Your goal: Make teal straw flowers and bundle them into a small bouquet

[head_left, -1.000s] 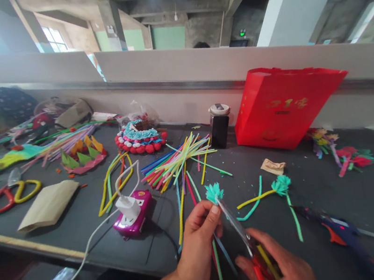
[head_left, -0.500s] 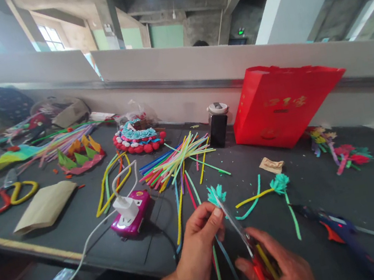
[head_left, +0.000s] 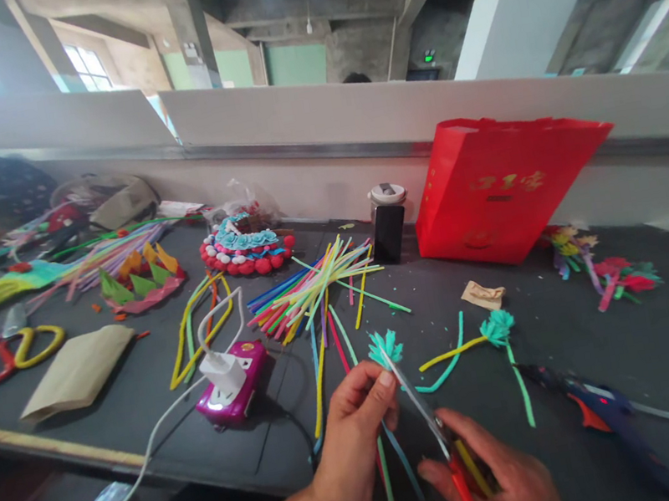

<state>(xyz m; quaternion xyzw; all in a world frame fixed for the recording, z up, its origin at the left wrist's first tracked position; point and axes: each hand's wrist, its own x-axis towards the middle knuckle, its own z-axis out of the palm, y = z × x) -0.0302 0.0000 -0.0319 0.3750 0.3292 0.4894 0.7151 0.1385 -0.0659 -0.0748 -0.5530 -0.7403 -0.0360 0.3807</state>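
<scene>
My left hand (head_left: 363, 428) pinches a small turquoise fringed flower (head_left: 386, 347) from below between thumb and fingertips. In my right hand (head_left: 496, 470) are scissors (head_left: 441, 437) with red and yellow handles, their blade tips touching the flower's base beside my left thumb. Below the left hand, several pipe cleaners (head_left: 388, 479) in green, blue and red lie across the table edge. To the right rests a second turquoise flower (head_left: 497, 328), with a yellow pipe cleaner (head_left: 452, 354) and green ones by it.
A glue gun (head_left: 606, 406) lies at right, near a red paper bag (head_left: 503, 190). Behind my hands is a pile of coloured pipe cleaners (head_left: 320, 285). A purple power socket (head_left: 234, 382) with a white plug, a paper packet (head_left: 78, 371) and larger scissors (head_left: 10, 348) are at left.
The view has shifted slightly, so the table's things sit a little further left. My hands keep nearly the same pose, with the scissor tips still at the flower.
</scene>
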